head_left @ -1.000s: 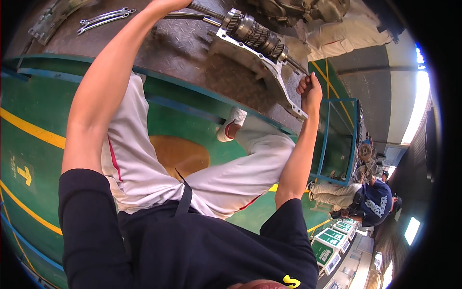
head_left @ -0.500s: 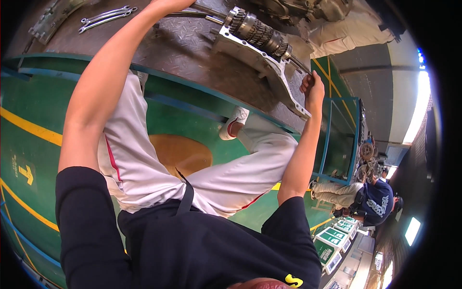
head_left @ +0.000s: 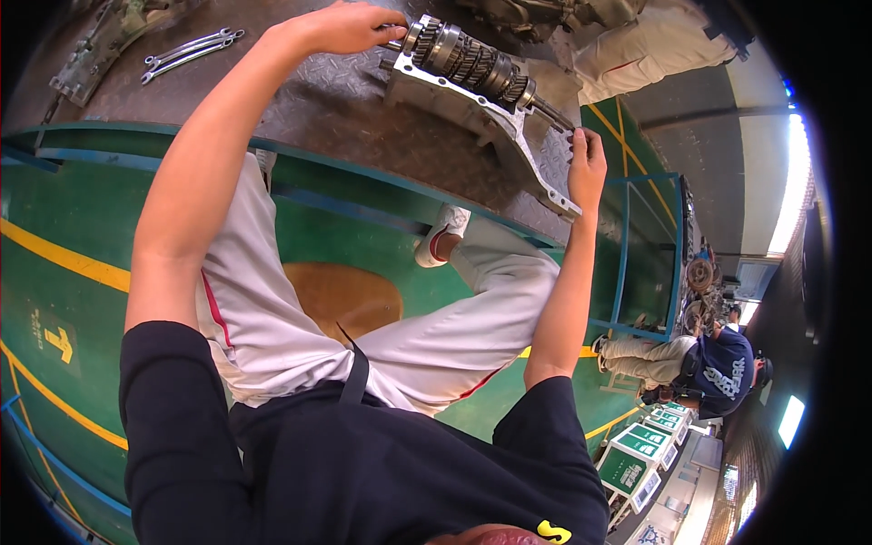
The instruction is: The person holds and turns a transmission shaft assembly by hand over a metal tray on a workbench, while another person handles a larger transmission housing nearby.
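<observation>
A transmission gear shaft (head_left: 468, 62) with several toothed gears lies along an open metal gearbox housing (head_left: 518, 136), whose bright flange edge faces me. My left hand (head_left: 350, 27) reaches to the left end of the shaft, fingers closed on it beside the first gear. At the opposite end, my right hand (head_left: 588, 159) has its thumb and fingertips closed at the thin tip of the shaft, just above the housing's right corner. Part of the housing's inside is hidden under the gears.
Several combination wrenches (head_left: 191, 54) lie on the metal-topped workbench (head_left: 318, 109), left of my arm. Another metal casting (head_left: 86, 64) is at the far left. Across the bench stands a person in light trousers (head_left: 636, 59). A wooden stool (head_left: 341, 295) is below me.
My left hand has moved right, to the shaft end beside the gears. The fingers of my right hand have straightened somewhat at the tip. The view has shifted slightly.
</observation>
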Available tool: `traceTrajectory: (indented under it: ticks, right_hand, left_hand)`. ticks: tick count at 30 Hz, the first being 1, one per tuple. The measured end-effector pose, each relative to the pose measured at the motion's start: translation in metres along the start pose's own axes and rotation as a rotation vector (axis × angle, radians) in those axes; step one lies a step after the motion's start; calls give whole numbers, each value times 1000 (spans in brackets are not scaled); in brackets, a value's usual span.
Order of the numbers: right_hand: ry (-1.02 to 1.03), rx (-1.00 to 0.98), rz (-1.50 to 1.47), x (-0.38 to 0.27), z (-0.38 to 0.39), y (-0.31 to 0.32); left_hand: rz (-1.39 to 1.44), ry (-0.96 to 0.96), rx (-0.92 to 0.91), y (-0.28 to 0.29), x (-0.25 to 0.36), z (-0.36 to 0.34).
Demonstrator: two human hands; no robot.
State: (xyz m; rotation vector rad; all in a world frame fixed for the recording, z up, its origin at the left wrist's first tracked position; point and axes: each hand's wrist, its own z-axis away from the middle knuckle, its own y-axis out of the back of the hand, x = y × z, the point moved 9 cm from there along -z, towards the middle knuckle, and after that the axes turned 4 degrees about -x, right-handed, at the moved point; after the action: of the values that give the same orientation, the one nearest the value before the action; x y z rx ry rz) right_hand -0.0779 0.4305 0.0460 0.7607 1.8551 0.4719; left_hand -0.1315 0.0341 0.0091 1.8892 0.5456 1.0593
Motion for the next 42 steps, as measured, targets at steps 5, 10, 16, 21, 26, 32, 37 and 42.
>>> traceTrajectory:
  ticks: [5, 10, 16, 21, 26, 32, 37, 42]
  right_hand:
    - [135, -23, 23, -19, -3, -3]
    - [117, -132, 33, -19, -5, -14]
    - [91, -87, -1, -15, -14, -11]
    - [90, -83, 33, -20, -17, -13]
    - [-26, -117, 168, -24, -24, -14]
    - [-50, -196, 121, -14, -27, -16]
    - [-59, -273, 36, -6, -20, -21]
    - [126, -181, -107, -26, -13, -19]
  left_hand:
    - [-90, -39, 16, -1, 1, -1]
    - [-197, -69, 100, -1, 18, 8]
    - [-236, -31, 118, 2, 21, 8]
    - [-232, -73, 125, -3, 21, 8]
    - [-246, -97, 135, -8, 26, 2]
    - [-245, -93, 125, -4, 36, 3]
    - [-372, -163, 150, 0, 46, 12]
    - [-439, -212, 51, 6, 67, 25]
